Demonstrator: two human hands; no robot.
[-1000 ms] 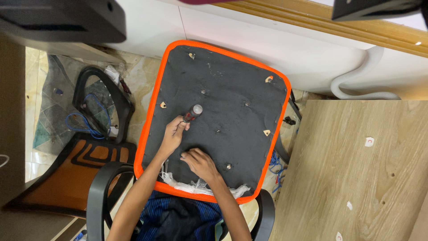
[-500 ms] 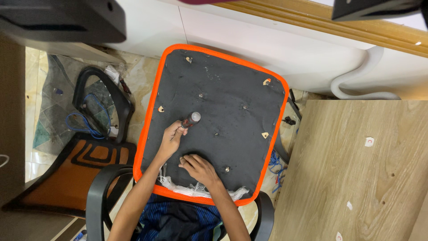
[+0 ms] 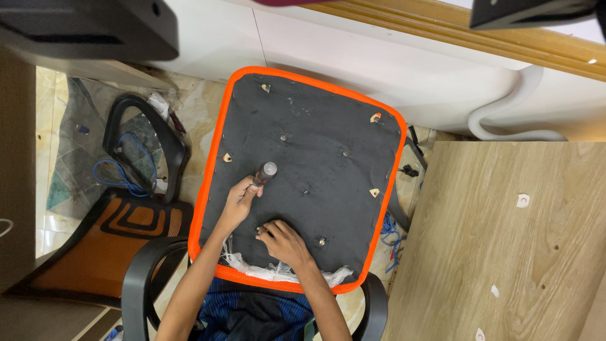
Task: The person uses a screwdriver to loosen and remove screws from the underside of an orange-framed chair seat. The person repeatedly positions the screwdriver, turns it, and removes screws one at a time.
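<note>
Head view, left to right: orange chair back on the floor, seat pan, wooden panel.
Left hand: closed around the screwdriver, which stands almost upright; its tip is hidden under the fist.
Right hand: fingers pressed flat on the black fabric, just right of and below the grip; it holds nothing that I can see.
Seat pan place: upside down on the person's lap, its orange rim all around both hands.
Handling: the pan looks stiff and rather light, the fabric soft; take it at the rim. The screwdriver handle seems hard and smooth.
Change: the seat pan has slid toward the person, and the screwdriver now stands more upright than one second ago.
</note>
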